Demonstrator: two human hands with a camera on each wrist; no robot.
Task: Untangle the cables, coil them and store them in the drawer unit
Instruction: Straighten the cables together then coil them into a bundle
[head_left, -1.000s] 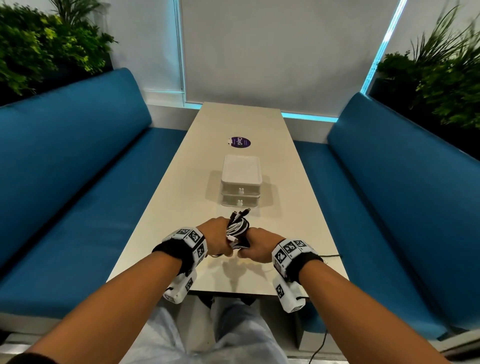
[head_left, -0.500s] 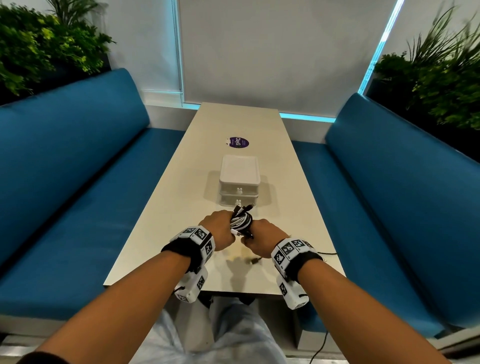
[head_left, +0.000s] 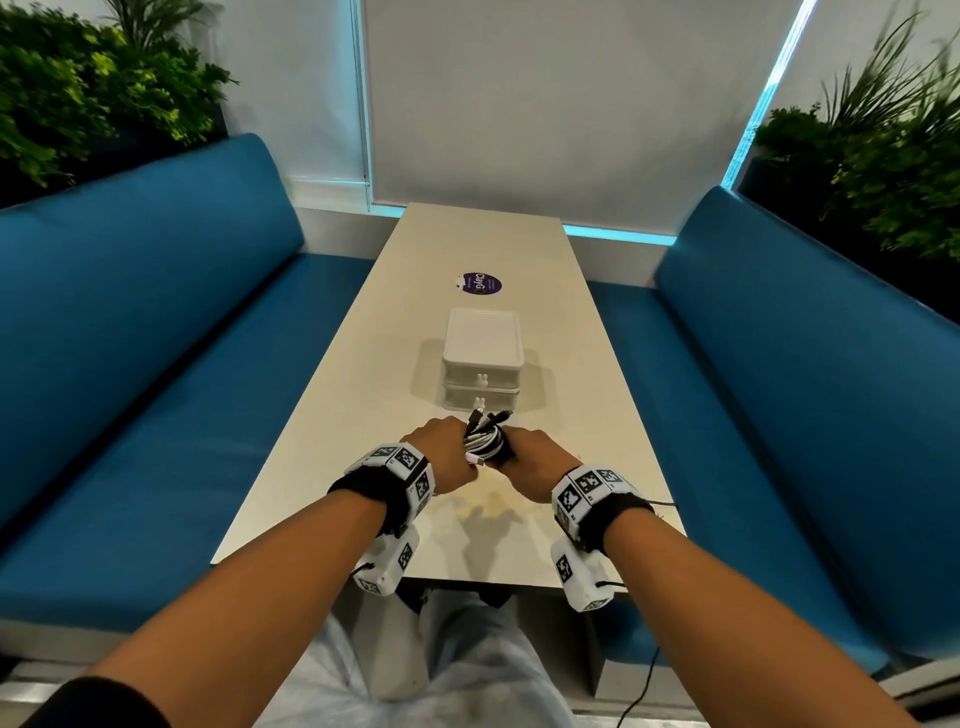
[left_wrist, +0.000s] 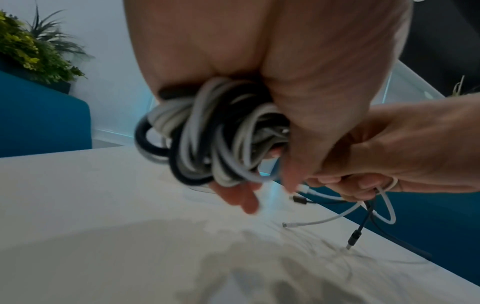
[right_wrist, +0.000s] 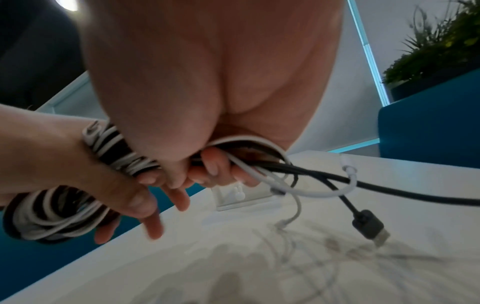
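Left hand (left_wrist: 298, 67): wrapped around the cable coil (left_wrist: 207, 135) at picture centre.
Right hand (left_wrist: 405, 148): seen at three o'clock, loose ends pinched.
Plugs (left_wrist: 353, 239): dangled at four o'clock above the table (left_wrist: 91, 216).

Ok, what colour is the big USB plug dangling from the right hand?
Black, with a metal tip; the USB plug shows best in the right wrist view.
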